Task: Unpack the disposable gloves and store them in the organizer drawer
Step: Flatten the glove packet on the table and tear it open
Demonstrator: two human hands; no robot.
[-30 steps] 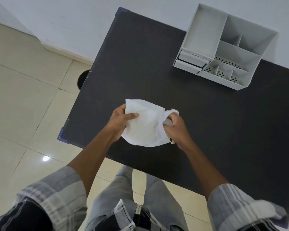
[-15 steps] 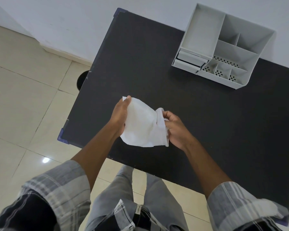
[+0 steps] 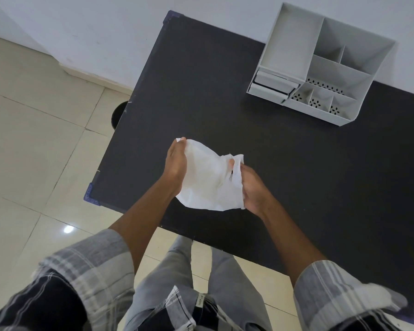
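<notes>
A crumpled white packet (image 3: pixel 207 179) hangs just above the near-left part of the black table (image 3: pixel 225 91), held between both hands. My left hand (image 3: pixel 176 163) grips its left edge with the fingers along the top corner. My right hand (image 3: pixel 251 187) pinches the torn right edge, thumb pushed into the opening. What is inside the packet is hidden. The grey organizer (image 3: pixel 320 65) stands at the far right by the wall, with two small drawers (image 3: pixel 270 84) at its front left, both appearing shut.
The table's left edge (image 3: pixel 120 130) drops to a tiled floor (image 3: pixel 34 139), with a dark round object (image 3: pixel 117 115) beneath it. A white wall runs behind the table. My legs are at the table's near edge.
The packet has turned and bunched up. My left hand shifted from gripping its side with the thumb in front to holding the top-left corner, and my right hand opened up the torn right edge.
</notes>
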